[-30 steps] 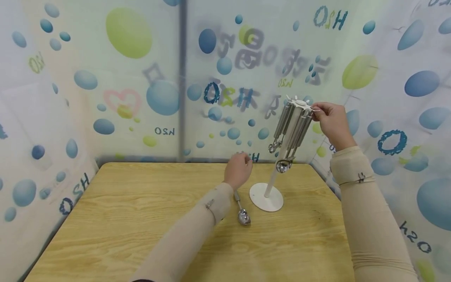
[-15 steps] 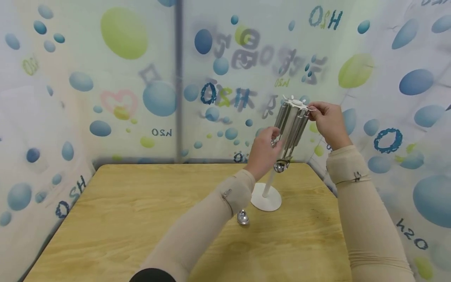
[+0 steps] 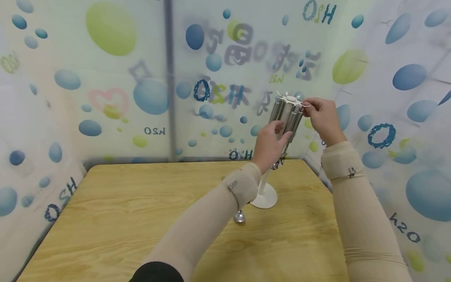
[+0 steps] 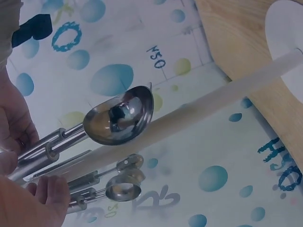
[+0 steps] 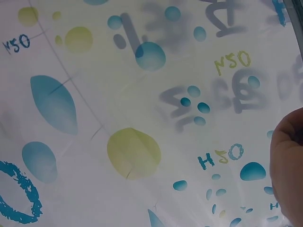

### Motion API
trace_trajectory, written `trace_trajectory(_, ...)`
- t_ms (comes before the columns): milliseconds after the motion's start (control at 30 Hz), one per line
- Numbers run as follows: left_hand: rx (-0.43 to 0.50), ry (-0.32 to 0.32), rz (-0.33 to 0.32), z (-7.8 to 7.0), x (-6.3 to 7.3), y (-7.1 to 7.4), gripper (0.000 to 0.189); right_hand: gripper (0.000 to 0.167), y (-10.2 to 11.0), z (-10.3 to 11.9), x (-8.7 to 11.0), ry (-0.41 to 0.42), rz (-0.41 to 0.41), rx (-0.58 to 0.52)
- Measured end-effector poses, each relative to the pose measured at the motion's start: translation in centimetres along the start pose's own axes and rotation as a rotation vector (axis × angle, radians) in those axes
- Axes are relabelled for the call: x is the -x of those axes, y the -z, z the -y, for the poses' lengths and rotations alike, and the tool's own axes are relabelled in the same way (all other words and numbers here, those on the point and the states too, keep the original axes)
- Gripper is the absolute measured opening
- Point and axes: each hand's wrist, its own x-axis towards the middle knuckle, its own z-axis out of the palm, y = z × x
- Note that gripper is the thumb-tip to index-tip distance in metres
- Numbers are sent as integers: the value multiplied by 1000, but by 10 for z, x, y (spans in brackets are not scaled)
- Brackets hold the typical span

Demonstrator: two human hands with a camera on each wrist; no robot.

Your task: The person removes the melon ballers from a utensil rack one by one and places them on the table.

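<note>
A white utensil rack [image 3: 291,99] with a hooked top stands on a round base [image 3: 266,197]. Several metal utensils with tubular handles hang from it, among them a deep-bowled scoop [image 4: 119,116] and a smaller round-bowled one [image 4: 123,189]. At the rack's right side, my right hand [image 3: 325,120] pinches a hook at the top rim. My left hand [image 3: 269,145] is beside the hanging handles, thumb and fingers apart; whether it touches them cannot be told. Another metal scoop [image 3: 239,217] lies on the table, its handle hidden behind my left forearm.
The wooden table [image 3: 134,211] carries the rack near its back right corner. Printed sheets [image 3: 218,47] with blue and green spots hang behind and at both sides. The right wrist view shows mostly sheet, with part of the right hand [image 5: 289,165] at its edge.
My left hand has risen from above the table, beside the rack, to the hanging handles. The right hand keeps its pinch at the rack's top. The head view has shifted slightly.
</note>
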Motion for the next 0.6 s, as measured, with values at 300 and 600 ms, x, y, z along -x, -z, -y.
trace_trajectory(300,54,12,9,-6,-5,-6,48,31,-2,2,1,-4,-11,-3)
trace_trajectory(600,44,-15,44,-7,-5,-3,45,30,-1,2,1,-25,-6,3)
